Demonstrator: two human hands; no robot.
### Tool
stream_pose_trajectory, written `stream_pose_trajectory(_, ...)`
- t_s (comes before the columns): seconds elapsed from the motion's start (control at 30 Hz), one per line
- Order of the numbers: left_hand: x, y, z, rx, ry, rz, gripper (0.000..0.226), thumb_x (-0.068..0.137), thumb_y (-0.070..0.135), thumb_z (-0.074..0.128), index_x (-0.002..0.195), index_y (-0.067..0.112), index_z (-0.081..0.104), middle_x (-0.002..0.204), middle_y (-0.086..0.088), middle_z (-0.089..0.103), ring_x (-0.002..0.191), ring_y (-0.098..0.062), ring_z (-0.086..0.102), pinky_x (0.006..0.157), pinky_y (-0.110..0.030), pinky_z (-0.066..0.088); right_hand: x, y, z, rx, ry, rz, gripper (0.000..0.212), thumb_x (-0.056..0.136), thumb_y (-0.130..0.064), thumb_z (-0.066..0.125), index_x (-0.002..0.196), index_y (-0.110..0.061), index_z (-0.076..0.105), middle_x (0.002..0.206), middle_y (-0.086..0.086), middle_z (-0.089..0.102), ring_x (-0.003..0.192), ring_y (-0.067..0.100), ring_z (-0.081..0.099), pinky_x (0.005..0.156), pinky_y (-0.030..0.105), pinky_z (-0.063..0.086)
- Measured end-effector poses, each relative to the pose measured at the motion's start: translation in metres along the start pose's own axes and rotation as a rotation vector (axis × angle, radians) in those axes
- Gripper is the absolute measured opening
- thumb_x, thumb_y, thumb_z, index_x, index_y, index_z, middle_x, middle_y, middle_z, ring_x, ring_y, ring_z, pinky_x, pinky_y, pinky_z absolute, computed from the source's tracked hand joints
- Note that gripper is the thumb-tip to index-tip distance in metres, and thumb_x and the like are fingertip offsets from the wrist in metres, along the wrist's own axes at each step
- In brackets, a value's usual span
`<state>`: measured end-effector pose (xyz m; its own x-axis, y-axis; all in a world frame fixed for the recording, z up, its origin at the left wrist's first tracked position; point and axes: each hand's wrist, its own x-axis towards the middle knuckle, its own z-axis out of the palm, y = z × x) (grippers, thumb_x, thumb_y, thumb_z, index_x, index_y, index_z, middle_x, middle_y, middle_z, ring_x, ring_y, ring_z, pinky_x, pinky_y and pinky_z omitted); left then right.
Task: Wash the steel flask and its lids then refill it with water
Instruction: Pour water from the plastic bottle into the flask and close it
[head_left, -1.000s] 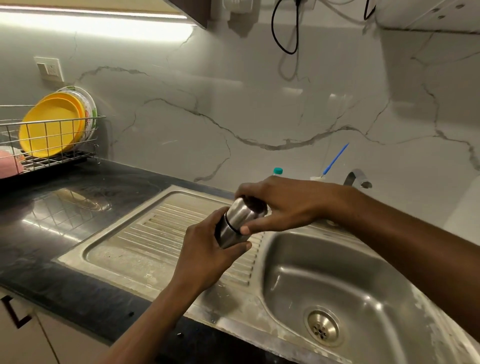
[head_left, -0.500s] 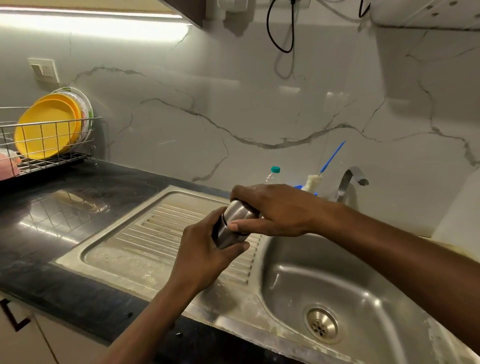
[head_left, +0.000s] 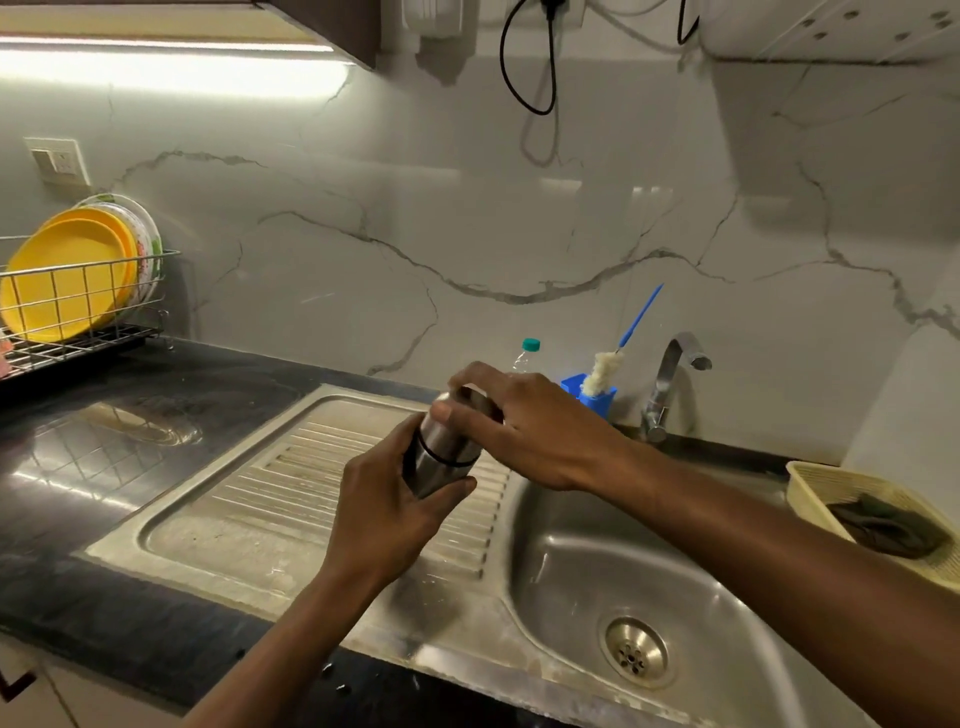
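Left hand (head_left: 384, 519): wrapped tight round the steel flask (head_left: 431, 475), held tilted above the drain board (head_left: 260, 493).
Lid (head_left: 453, 435): not off yet.
Right hand (head_left: 524, 426): curled over the lid, turned a bit further than before.
Meaning: the unscrewing goes on and no washing has begun.

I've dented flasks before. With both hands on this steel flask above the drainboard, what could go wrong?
The flask is tilted in mid-air over the drainboard; if the left hand slips while the right hand grips the lid, it could drop and dent. If there is water inside, opening it tilted could spill.
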<state>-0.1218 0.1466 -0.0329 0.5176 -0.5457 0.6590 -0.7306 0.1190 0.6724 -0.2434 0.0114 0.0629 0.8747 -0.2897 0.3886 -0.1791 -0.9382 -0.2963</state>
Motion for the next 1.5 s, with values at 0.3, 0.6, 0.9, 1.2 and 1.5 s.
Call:
stream_pose_trajectory(0.3,0.105,-0.034,0.02,-0.162,0.048,-0.16,0.06,0.076,0.037,0.091,0.127,0.019,0.065,0.112,0.004,0.073,0.104,-0.014,0.07,0.096,-0.047,0.06,-0.022,0.034,-0.031,0.085,0.205,0.135,0.049,0.102,-0.066,0.039,0.105,-0.027,0.069,0.095,-0.011,0.069,0.089,0.006,0.064,0.081,0.031,0.053)
stream_pose_trajectory(0.6,0.183,-0.073,0.09,-0.064,0.055,-0.181,0.06,0.077,0.033,0.091,0.127,0.017,0.062,0.112,0.002,0.07,0.104,-0.02,0.068,0.097,-0.047,0.059,-0.041,0.069,-0.038,0.01,0.228,0.207,0.04,0.098,-0.067,0.049,0.092,-0.033,0.07,0.091,-0.016,0.067,0.086,0.003,0.064,0.078,0.03,0.054)
stream_pose_trajectory(0.9,0.196,-0.097,0.124,-0.103,0.105,-0.316,0.06,0.076,0.025,0.093,0.127,0.015,0.064,0.112,-0.002,0.071,0.105,-0.022,0.067,0.1,-0.047,0.058,-0.057,0.1,-0.041,0.006,0.252,0.242,0.042,0.092,-0.07,0.05,0.081,-0.035,0.068,0.085,-0.017,0.067,0.084,0.003,0.064,0.075,0.035,0.054)
stream_pose_trajectory(1.2,0.195,-0.12,0.133,-0.129,0.126,-0.349,0.066,0.072,0.027,0.095,0.129,0.017,0.063,0.114,-0.002,0.071,0.107,-0.022,0.068,0.099,-0.048,0.059,-0.066,0.112,-0.044,-0.017,0.234,0.282,0.041,0.092,-0.069,0.051,0.088,-0.035,0.072,0.09,-0.018,0.069,0.087,0.0,0.064,0.072,0.022,0.044)
stream_pose_trajectory(1.5,0.2,-0.129,0.14,-0.147,0.099,-0.353,0.064,0.075,0.025,0.094,0.129,0.017,0.061,0.117,-0.004,0.068,0.108,-0.022,0.066,0.098,-0.041,0.058,-0.07,0.114,-0.041,0.008,0.256,0.275,0.038,0.092,-0.066,0.054,0.088,-0.033,0.072,0.09,-0.018,0.069,0.088,0.002,0.065,0.08,0.033,0.055)
